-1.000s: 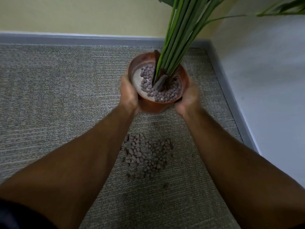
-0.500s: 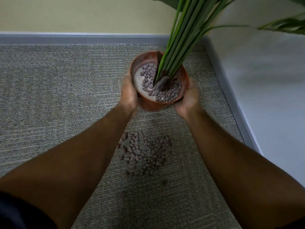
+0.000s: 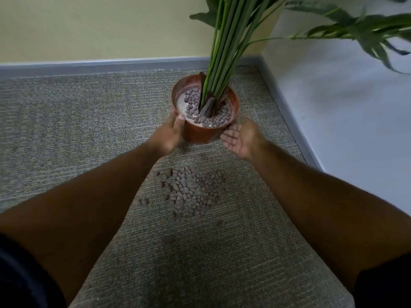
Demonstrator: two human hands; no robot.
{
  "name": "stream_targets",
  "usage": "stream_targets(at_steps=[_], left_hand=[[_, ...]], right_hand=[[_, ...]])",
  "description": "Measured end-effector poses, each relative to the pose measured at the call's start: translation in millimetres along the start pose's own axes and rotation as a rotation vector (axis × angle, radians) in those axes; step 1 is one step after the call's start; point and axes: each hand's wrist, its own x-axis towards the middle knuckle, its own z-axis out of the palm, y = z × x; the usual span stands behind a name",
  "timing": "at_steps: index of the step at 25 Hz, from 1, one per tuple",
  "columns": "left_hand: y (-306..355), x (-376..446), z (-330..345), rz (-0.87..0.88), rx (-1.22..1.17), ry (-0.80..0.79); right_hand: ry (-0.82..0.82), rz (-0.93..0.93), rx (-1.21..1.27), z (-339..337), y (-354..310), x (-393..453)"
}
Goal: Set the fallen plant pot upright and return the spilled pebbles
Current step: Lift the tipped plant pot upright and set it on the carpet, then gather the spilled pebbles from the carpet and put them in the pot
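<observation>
Nearest on the carpet [image 3: 66,121], the spilled pebbles [image 3: 191,192] lie in a loose patch between the forearms; scooping carelessly could scatter the strays or press them into the pile. Beyond them, the left hand [image 3: 170,132] curls against the terracotta pot [image 3: 200,132], thumb at the rim, while the right hand [image 3: 239,137] hangs spread, palm up, just beside the wall without gripping. The pot stands upright near the corner, half filled with pebbles; its tall, leaning stems [image 3: 224,45] could tip it again once released.
</observation>
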Motion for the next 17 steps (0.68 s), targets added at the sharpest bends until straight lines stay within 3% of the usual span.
stream_targets(at_steps=[3, 6, 10, 12, 14, 17], left_hand=[[4.4, -19.6, -3.0, -0.062, 0.452, -0.192], [4.6, -35.6, 6.8, -0.113, 0.801, -0.217], [-22.4, -68.3, 31.4, -0.125, 0.801, -0.158], [-39.8, -82.6, 42.9, -0.124, 0.810, -0.100], [-55.4, -89.6, 49.9, -0.092, 0.822, -0.047], [-72.8, -89.4, 54.0, -0.133, 0.759, -0.067]], right_hand=[[0.074, 0.069, -0.203, 6.6, -4.6, -22.5], [0.035, -0.032, -0.605, 8.9, 9.4, -39.6], [-0.186, -0.276, -1.265, -7.5, 72.9, -51.8], [-0.180, -0.408, -1.489, -17.3, 105.0, -52.9], [-0.128, -0.526, -1.546, -26.7, 125.0, -51.4], [-0.095, -0.514, -1.469, -40.9, 129.9, -42.6]])
